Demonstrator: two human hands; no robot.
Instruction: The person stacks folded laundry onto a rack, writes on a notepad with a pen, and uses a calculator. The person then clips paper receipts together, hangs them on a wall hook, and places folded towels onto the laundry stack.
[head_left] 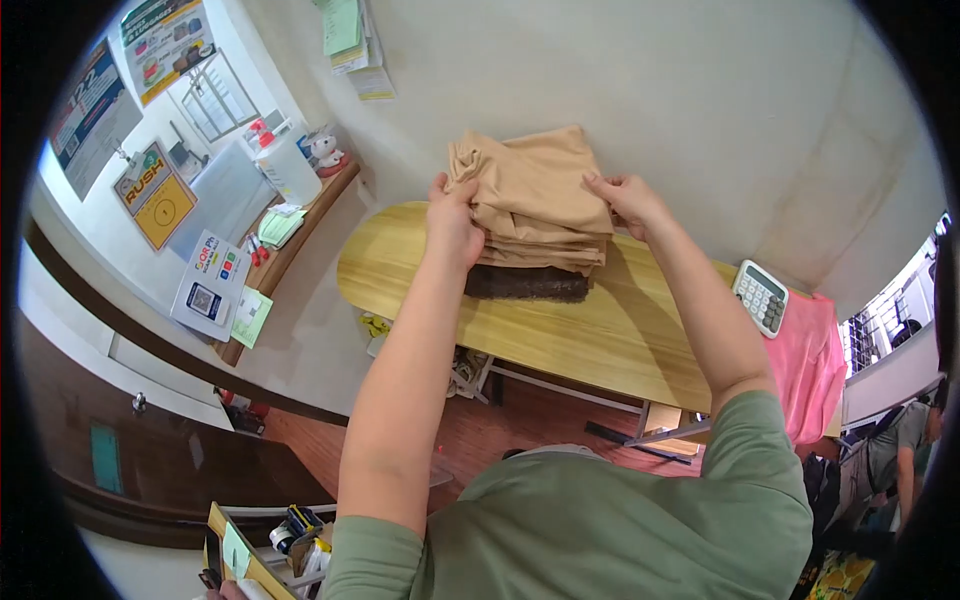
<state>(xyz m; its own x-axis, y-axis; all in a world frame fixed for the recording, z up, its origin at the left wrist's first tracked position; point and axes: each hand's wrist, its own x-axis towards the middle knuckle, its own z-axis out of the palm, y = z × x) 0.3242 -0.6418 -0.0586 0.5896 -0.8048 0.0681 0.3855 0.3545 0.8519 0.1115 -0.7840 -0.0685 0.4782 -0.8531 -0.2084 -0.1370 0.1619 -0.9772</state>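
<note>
At nine o'clock the left hand [457, 222], at three the right hand [627, 200], both grasping a stack of folded tan cloth [540, 190].

The left hand pinches a bunched corner, thumb on top; the right hand has its thumb over the opposite edge, its other fingers partly hidden; I cannot tell how many layers each has caught. The stack stands on the wooden table [545, 335], a dark bundle [525, 285] beneath it at six o'clock. The folds look uneven, so a one-sided pull could shear the upper layers off. Toward four o'clock lie a calculator [761, 298] and pink cloth [808, 370], well apart.
</note>
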